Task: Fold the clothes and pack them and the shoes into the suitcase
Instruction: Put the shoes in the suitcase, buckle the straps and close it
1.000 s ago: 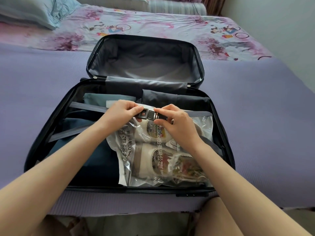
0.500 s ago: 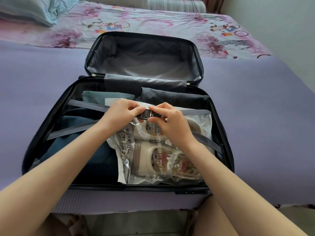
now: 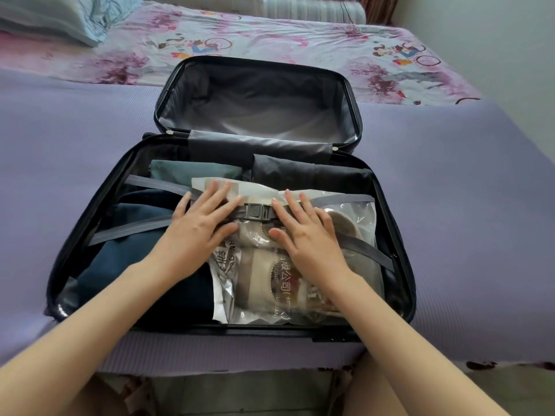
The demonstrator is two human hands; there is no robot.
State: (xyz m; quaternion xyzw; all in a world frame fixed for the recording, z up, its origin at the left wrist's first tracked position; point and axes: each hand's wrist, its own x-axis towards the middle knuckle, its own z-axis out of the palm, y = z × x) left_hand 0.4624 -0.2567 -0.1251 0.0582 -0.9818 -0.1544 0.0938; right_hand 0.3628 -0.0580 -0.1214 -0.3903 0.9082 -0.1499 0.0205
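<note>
Head view: the left grip [image 3: 201,223] and right grip [image 3: 303,232] are laid flat, released, either side of the joined buckle [image 3: 255,211], over the bagged shoes [image 3: 258,274] in the suitcase [image 3: 96,223]; pressure should be spread evenly; strap slack should then be tightened.

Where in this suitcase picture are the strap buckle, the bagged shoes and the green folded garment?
buckle [image 3: 255,212], head view, middle of the fastened grey clasp.
bagged shoes [image 3: 255,280], head view, side of the nearer shoe seen through the clear bag.
green folded garment [image 3: 192,172], head view, its flat top face.
</note>
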